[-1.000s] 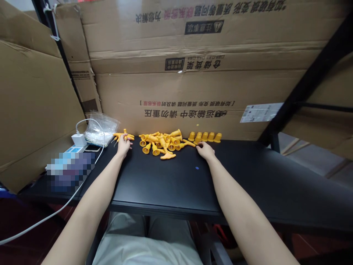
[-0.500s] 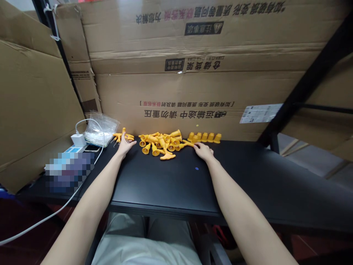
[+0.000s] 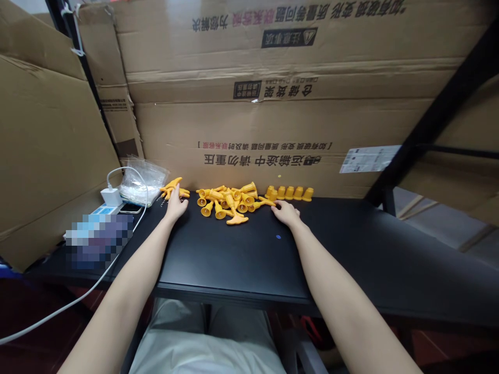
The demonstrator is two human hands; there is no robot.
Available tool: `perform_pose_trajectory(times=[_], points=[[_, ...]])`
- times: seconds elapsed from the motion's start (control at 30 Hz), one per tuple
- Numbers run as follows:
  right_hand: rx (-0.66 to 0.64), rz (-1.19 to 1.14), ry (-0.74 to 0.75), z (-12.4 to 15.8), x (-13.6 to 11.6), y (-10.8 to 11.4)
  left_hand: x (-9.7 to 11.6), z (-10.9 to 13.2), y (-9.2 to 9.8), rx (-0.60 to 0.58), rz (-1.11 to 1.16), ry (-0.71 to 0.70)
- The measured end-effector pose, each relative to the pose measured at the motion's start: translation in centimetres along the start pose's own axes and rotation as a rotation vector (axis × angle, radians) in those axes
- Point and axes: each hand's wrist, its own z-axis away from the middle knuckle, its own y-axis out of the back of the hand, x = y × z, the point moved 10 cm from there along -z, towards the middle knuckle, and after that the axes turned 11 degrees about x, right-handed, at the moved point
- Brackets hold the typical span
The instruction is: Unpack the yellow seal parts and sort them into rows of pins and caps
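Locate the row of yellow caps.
In the head view, the row of yellow caps stands right of centre before the cardboard wall, just beyond the right hand and right of the yellow heap.

From my remote seat I take this for a small workshop or packing corner; which, I can't tell. Between the left hand and the right hand, a heap of yellow plastic pieces lies on a plain black tabletop, and a row of yellow cups stands just beyond the right hand, suggesting batch work. Past both hands, a cardboard sheet with upside-down printing stands like a wall. Left of the left hand I see clear plastic bags and a white charger.
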Motion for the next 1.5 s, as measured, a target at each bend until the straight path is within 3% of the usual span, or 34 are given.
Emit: perform_pose_trajectory(times=[0.1, 0.2, 0.53, 0.97, 1.2, 1.33, 1.5], points=[[-0.009, 0.008, -0.004, 0.0, 0.0, -0.1, 0.4, 0.4, -0.2, -0.053, -0.252, -0.091], [-0.006, 0.01, -0.004, 0.0, 0.0, -0.2, 0.1, 0.5, -0.3, -0.093, -0.41, -0.08], [-0.001, 0.016, 0.0, -0.1, 0.2, -0.4, -1.7, 0.2, -1.0, -0.216, -0.695, -0.024], [-0.001, 0.015, 0.011, 0.0, -0.1, -0.2, -1.2, -0.2, -1.5, -0.221, -0.872, -0.082], [0.174, -0.048, 0.095, 0.4, -2.1, 2.0, -0.5, 0.0, -1.1, -0.164, -0.88, -0.125], [0.038, -0.14, 0.198, 1.3, -5.6, 1.2, 0.7, 0.1, -0.3, -0.1, -0.851, -0.18], [-0.151, -0.213, 0.145, 2.4, -7.4, -0.1, 3.4, 0.4, 0.4, -0.052, -0.758, -0.303]])
